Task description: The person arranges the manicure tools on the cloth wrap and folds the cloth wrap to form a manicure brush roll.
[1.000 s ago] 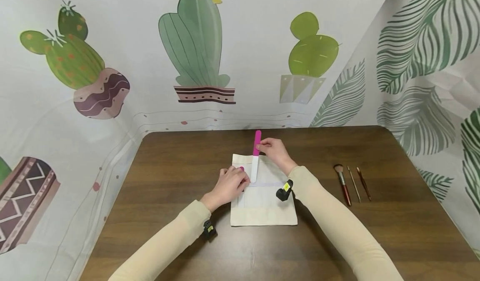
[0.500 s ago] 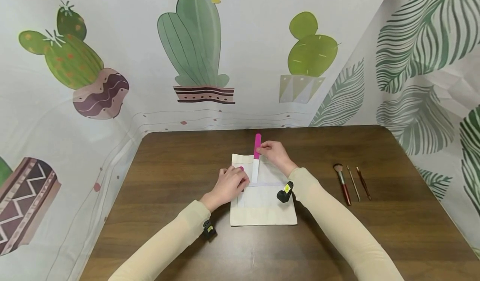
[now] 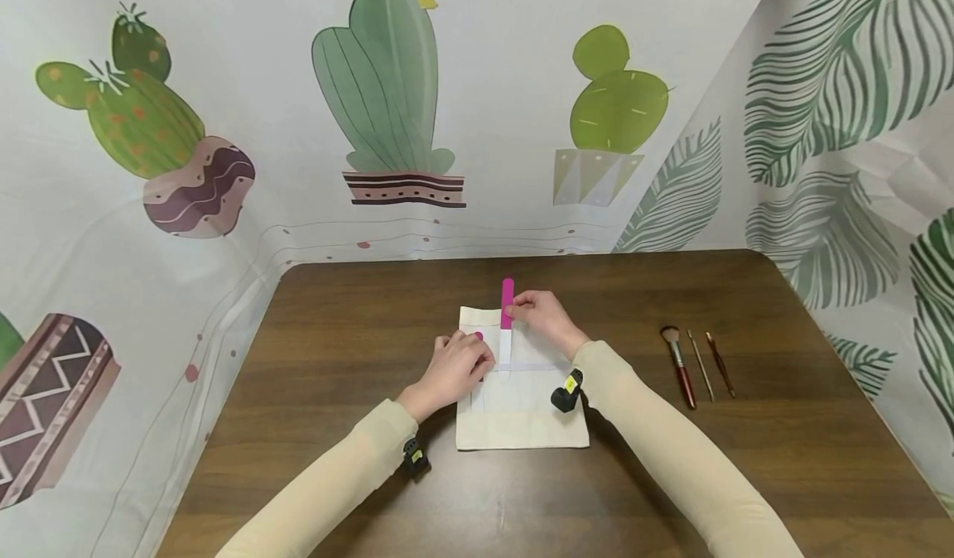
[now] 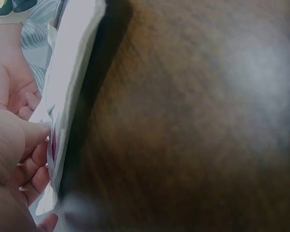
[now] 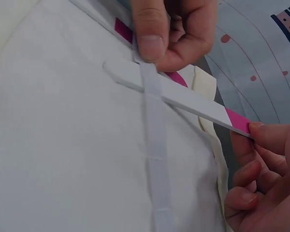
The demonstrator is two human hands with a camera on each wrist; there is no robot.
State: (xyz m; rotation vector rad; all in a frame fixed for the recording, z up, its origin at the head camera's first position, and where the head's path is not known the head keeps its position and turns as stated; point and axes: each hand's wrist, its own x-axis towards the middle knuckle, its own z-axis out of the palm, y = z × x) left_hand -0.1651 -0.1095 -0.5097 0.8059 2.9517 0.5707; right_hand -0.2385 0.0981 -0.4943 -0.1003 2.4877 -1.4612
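Observation:
My right hand [image 3: 547,319] pinches the pink part of a pink and white nail file [image 3: 508,301] between thumb and fingers. In the right wrist view, the file's white end [image 5: 193,102] runs under a pale elastic band [image 5: 157,140] and its tip shows beyond it. That band is stitched across a cream cloth organizer [image 3: 522,432] lying on the table. My left hand [image 3: 453,369] pinches the band at the cloth's left side, thumb on top. Under that thumb lies a second file with pink parts [image 5: 123,30], partly covered by the fingers.
On the wooden table [image 3: 358,293], a makeup brush [image 3: 680,366] and two thin tools, one silver [image 3: 701,366] and one brown [image 3: 721,365], lie to the right. A cactus-print cloth [image 3: 507,127] hangs behind the table's far edge.
My right hand has brought the nail file down toward me, and its white tip now extends past the elastic band. My left hand has stayed in place.

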